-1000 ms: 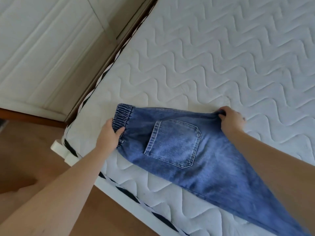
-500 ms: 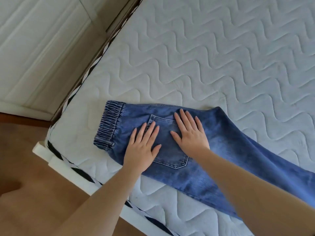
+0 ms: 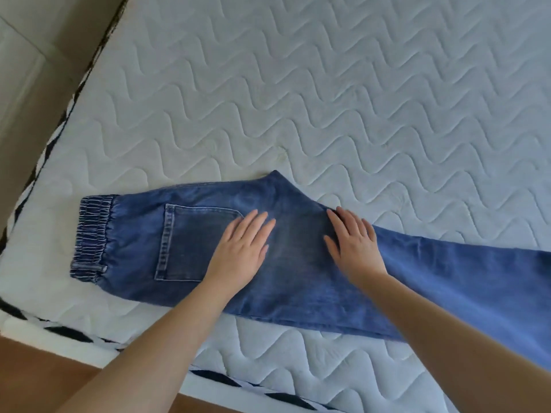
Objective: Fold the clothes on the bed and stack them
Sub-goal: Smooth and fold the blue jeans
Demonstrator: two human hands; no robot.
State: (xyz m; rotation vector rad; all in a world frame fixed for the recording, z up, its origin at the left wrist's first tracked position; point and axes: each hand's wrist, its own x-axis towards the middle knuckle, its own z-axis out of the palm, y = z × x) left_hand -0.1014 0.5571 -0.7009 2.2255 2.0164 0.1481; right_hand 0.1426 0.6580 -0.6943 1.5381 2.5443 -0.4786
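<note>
On the near left part of the mattress (image 3: 328, 99) lie the jeans (image 3: 298, 278), doubled lengthwise with one leg over the other, the elastic waistband (image 3: 94, 234) at the left and the legs running off to the right out of view. I judge the task to be at an early stage: the first fold seems done, the cross folds are left, and no stack of clothes shows here. Both hands lie flat on the denim, fingers straight, grasping nothing. The left hand (image 3: 241, 251) presses beside the back pocket (image 3: 190, 242), partly over its right corner. The right hand (image 3: 354, 245) presses near the far edge of the jeans, where the seat meets the legs. Between the hands the cloth looks smooth.
</note>
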